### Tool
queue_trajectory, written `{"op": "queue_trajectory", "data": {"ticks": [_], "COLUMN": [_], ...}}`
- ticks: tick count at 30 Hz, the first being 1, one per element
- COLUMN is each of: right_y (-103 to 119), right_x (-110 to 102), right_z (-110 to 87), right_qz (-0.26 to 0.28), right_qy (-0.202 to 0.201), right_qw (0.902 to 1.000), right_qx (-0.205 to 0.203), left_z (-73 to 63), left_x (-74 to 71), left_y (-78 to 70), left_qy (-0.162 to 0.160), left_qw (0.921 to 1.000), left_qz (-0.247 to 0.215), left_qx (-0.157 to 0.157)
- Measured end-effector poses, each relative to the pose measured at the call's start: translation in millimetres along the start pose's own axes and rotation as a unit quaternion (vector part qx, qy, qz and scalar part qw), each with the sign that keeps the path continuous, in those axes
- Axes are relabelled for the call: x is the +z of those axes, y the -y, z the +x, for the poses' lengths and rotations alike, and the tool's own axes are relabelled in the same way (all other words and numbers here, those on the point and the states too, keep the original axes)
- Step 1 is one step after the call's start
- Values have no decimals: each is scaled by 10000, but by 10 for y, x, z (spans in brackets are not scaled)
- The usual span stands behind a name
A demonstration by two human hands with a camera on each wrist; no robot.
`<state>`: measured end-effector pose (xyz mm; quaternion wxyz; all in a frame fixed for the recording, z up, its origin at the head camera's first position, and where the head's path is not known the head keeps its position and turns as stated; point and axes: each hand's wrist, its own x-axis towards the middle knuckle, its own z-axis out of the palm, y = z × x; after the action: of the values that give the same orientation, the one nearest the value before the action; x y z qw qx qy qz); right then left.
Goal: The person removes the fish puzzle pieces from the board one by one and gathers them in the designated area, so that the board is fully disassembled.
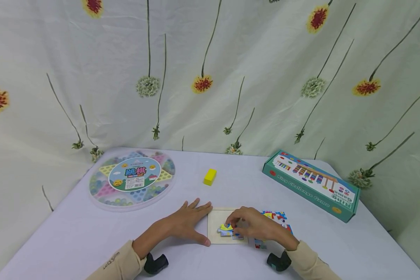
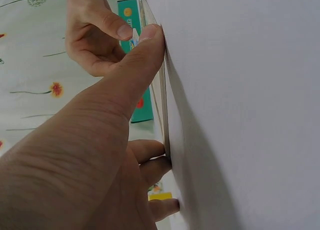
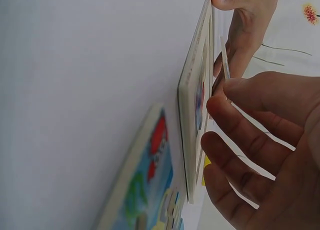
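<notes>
My left hand (image 1: pixel 187 222) lies with its fingers spread at the left side of a pale wooden puzzle board (image 1: pixel 213 216). Its thumb (image 2: pixel 151 37) and fingertips touch the board's edge. Over the board, my right hand (image 1: pixel 252 223) pinches a thin puzzle piece (image 3: pixel 224 57) between thumb and forefinger; the other fingers are loosely bent. That piece stands edge-on above the board in the right wrist view. A printed piece (image 3: pixel 199 106) lies in the board's recess, partly covered by the right hand in the head view.
Several colourful puzzle pieces (image 1: pixel 278 216) lie right of the board, partly under the right forearm. A yellow block (image 1: pixel 210 177) sits behind it. A round Chinese checkers set (image 1: pixel 134 174) is at the back left, a green game box (image 1: pixel 311 184) at the back right.
</notes>
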<state>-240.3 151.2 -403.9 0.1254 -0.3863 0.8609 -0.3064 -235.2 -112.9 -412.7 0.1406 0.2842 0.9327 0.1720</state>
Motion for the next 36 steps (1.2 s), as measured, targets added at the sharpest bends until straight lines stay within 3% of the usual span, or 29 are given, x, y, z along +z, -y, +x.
{"op": "queue_trajectory", "data": {"ticks": [9,36], "right_y": [27,54], "right_x": [-33,-144], "right_z": [-24,-143], "right_qz": [200,74], "right_qy": [38,-14], "right_qw": [9998,9995], "right_qx": [87,316], "left_z": [8,1], "left_x": [5,-6], "left_y": [-1,-21], "left_qy": [12,14], "left_qw": [10000,10000], "left_qz": [29,58], "left_qx": [-10,-34]}}
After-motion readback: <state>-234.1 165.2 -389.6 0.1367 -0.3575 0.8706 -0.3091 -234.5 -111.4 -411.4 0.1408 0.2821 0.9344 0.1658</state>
